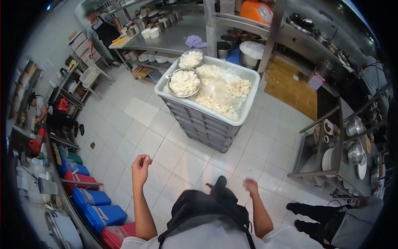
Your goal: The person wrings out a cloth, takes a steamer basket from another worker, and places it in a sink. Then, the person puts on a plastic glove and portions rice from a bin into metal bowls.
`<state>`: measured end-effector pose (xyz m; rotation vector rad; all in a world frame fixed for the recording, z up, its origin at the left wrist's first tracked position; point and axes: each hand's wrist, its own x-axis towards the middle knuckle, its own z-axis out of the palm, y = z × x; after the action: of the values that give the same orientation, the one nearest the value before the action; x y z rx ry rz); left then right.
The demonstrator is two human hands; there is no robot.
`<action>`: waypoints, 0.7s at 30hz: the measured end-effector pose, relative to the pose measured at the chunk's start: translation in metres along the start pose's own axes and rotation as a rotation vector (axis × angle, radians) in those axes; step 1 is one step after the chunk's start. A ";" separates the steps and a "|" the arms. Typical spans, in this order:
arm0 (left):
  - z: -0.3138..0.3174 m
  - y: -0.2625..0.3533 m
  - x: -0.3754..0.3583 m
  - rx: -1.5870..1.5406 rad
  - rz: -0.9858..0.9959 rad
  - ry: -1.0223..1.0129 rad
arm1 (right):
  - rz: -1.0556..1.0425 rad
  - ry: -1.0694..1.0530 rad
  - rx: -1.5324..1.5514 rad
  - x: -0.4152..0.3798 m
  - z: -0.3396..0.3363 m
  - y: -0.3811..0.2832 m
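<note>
The likeliest trouble sits at the near-left end of the white tub, which holds a mass of rice-like food and rests on a stack of grey crates standing on the tiled floor. There, a heaped front bowl overlaps the tub's edge, with a second filled bowl close behind it; whether the front one bears on the food or on the rim cannot be told. If its support is uneven, a nudge on its outer side could tip it and send grains onto the tiles. The left hand is apart from the tub, its fingers loosely curled with nothing visible in them; the right hand is also clear of everything, but blurred, so how its fingers are set cannot be judged. Lifting either bowl carelessly could shed the heaped top, and a lopsided grip would make that worse. What looks like clear plastic lies over part of the food and could snag or fold into it. A hard bump might shift the stack beneath. Close on the right, another person's legs leave scant room, so stepping sideways risks a collision.
</note>
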<state>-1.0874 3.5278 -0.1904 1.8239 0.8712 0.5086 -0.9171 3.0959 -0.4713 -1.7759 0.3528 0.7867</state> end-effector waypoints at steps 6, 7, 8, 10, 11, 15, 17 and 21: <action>0.029 0.004 0.065 -0.092 -0.080 0.061 | -0.408 -0.030 0.217 0.015 0.048 -0.217; 0.037 0.000 0.081 -0.142 -0.088 0.030 | -0.404 -0.027 0.215 0.018 0.050 -0.240; 0.046 -0.006 0.100 -0.194 -0.094 -0.004 | -0.472 0.029 0.240 0.022 0.050 -0.261; 0.058 -0.016 0.146 -0.229 -0.102 -0.039 | -0.541 0.110 0.271 0.031 0.049 -0.289; 0.064 -0.014 0.172 -0.217 -0.083 -0.031 | -0.555 0.152 0.232 0.034 0.050 -0.302; 0.084 0.004 0.272 -0.230 0.033 -0.055 | -0.595 0.321 0.151 0.046 0.074 -0.321; 0.090 0.009 0.313 -0.240 0.024 -0.146 | -0.611 0.393 0.087 0.043 0.084 -0.324; 0.102 0.006 0.381 -0.063 0.234 -0.170 | -0.623 0.702 -0.031 0.039 0.117 -0.349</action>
<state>-0.7681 3.7536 -0.2436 1.8909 0.5246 0.5120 -0.7217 3.3313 -0.2635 -1.9932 0.2127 -0.2875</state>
